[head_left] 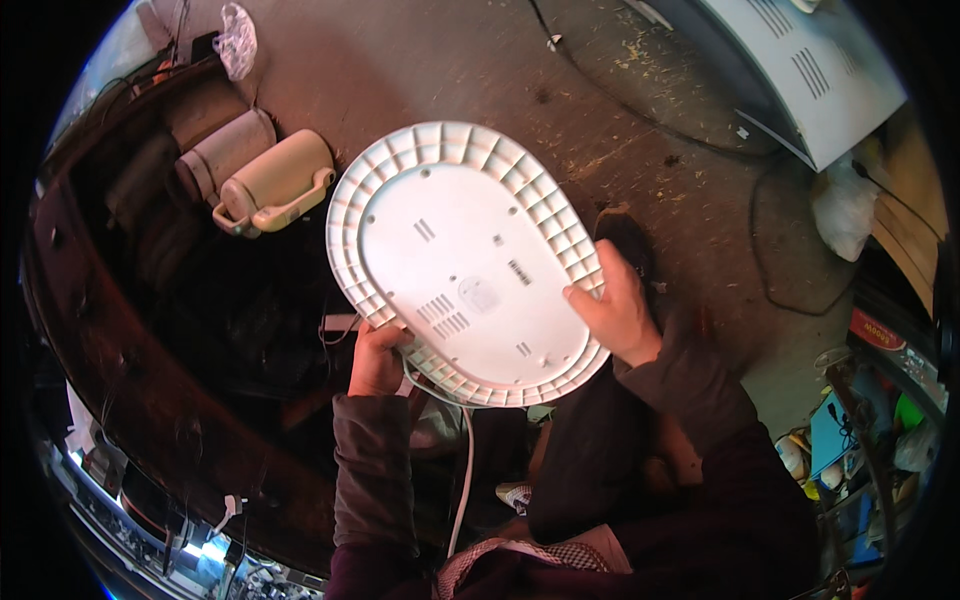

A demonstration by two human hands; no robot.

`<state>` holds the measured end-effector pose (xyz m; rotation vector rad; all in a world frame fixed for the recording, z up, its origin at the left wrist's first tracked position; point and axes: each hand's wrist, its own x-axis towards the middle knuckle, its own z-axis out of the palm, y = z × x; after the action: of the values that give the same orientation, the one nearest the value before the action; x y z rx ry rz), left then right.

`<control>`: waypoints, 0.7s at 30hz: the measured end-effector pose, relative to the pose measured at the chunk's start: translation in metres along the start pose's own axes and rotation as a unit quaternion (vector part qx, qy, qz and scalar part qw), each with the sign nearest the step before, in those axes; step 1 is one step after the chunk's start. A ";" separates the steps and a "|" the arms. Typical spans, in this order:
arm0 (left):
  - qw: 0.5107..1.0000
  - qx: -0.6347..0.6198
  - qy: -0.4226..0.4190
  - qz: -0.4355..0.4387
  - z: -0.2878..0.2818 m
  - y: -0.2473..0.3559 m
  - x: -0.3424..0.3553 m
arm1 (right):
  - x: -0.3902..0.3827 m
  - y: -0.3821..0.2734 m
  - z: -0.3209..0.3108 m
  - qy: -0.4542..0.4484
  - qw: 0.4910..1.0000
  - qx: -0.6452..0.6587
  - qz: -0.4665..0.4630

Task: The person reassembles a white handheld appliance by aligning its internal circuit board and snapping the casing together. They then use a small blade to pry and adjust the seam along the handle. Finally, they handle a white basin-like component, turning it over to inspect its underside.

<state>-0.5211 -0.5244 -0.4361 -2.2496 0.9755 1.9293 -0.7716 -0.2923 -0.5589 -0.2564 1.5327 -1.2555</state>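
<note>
A white oval plastic appliance base [440,260] is held up in front of me, its underside toward me. A ribbed grid runs round its rim, and the flat middle has vent slots, screw holes, a barcode label and a round sticker. My left hand [377,360] is closed on its lower left edge. On the right edge, my right hand [622,310] grips it with the thumb over the underside and the fingers mostly hidden behind. A white cord [467,480] hangs below the base toward my lap; where it joins is hidden.
Two jugs with handles, one cream [285,180] and one pinkish [228,148], lie in a dark wooden frame [75,250] at left. A white vented casing [800,75] stands at upper right. A black cable [640,115] crosses the floor. Clutter fills the lower right.
</note>
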 end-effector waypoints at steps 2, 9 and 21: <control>1.000 -0.004 -0.010 0.013 -0.010 -0.004 0.007 | -0.006 -0.017 0.001 -0.003 1.000 0.005 -0.001; 0.999 -0.033 -0.013 -0.005 -0.032 -0.018 0.022 | -0.023 -0.030 0.013 -0.058 0.996 -0.051 -0.043; 0.998 -0.049 -0.006 -0.036 -0.080 -0.041 0.035 | -0.036 -0.029 0.030 -0.126 0.990 -0.054 -0.017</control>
<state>-0.4300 -0.5385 -0.4645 -2.2875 0.8037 1.9995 -0.7458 -0.2955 -0.5106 -0.4949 1.3839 -1.1218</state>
